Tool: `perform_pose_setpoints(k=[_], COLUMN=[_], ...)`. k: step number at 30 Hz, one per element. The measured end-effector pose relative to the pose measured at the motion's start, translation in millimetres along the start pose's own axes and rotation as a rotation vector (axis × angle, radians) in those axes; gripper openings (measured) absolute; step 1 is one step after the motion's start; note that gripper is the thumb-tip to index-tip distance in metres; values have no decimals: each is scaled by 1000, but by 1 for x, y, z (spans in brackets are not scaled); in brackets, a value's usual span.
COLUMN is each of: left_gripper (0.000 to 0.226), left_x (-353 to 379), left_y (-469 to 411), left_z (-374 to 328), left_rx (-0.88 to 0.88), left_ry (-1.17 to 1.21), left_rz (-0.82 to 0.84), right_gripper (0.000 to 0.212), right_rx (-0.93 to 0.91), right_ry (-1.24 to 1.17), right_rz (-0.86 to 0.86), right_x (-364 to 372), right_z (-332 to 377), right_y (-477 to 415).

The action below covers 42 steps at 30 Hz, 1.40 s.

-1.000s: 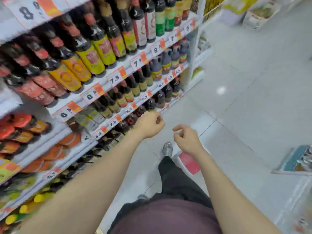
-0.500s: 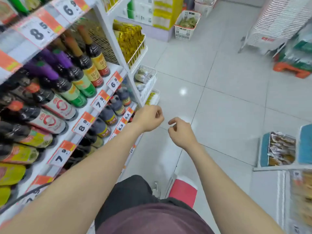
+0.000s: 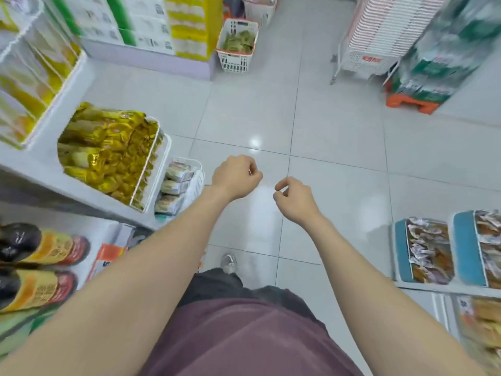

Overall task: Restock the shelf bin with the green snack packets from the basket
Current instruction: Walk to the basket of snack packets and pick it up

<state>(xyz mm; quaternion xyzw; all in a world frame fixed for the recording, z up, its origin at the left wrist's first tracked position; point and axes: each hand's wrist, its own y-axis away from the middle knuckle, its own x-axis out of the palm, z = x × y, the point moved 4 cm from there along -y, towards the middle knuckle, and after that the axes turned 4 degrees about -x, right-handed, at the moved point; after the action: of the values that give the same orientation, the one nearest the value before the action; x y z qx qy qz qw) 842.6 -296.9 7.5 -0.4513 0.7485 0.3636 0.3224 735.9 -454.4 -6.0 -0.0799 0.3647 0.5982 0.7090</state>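
Both hands are raised in front of the body over the tiled floor [image 3: 339,131], near each other but not touching. The left hand [image 3: 235,177] is curled into a loose fist and holds nothing. The right hand [image 3: 296,200] is also curled, with thumb and forefinger tips close together and nothing between them.

Green snack packets [image 3: 239,40] lie in a white slotted basket [image 3: 234,60] on the floor at 12 o'clock from the hands, well apart from them. A second basket [image 3: 260,10] stands just behind it, its contents too blurred to tell. Stacked cartons [image 3: 151,20] in white, green and yellow sit beside the basket at 11 o'clock.

At 9 o'clock, a wire shelf bin [image 3: 147,169] holds gold foil packets [image 3: 108,156], and just beside it a smaller bin [image 3: 200,169] holds pale packets [image 3: 176,185]. I cannot tell which bin is the one to restock.

Dark sauce bottles [image 3: 40,248] line the shelf at 8 o'clock. At 1 o'clock stands a white rack [image 3: 385,31]. At 2 o'clock, wrapped packs of bottled water [image 3: 444,50] rest on an orange pallet [image 3: 412,104]. At 4 o'clock, blue trays [image 3: 401,251] hold small snack bags. One shoe [image 3: 229,263] shows at 6 o'clock.
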Motion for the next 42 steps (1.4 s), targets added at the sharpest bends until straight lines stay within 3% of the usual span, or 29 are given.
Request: perform_pose_setpoints(k=[13, 18, 28, 42], left_gripper=[18, 17, 17, 22], left_x=[-6, -30, -109, -273], left_y=[-328, -450, -721, -1128], left_z=[-114, -155, -145, -121], left_rx=[79, 27, -88, -94], left_ry=[-137, -88, -5, 4], left_rz=[94, 134, 16, -6], right_gripper=[21, 20, 24, 27], right_rx=[133, 117, 10, -18], right_ry=[-102, -100, 65, 94], right_rz=[-70, -8, 105, 46], right_x=[-112, -170, -219, -259], right_z=[-16, -1, 88, 268], right_y=[-294, -421, -706, -1120])
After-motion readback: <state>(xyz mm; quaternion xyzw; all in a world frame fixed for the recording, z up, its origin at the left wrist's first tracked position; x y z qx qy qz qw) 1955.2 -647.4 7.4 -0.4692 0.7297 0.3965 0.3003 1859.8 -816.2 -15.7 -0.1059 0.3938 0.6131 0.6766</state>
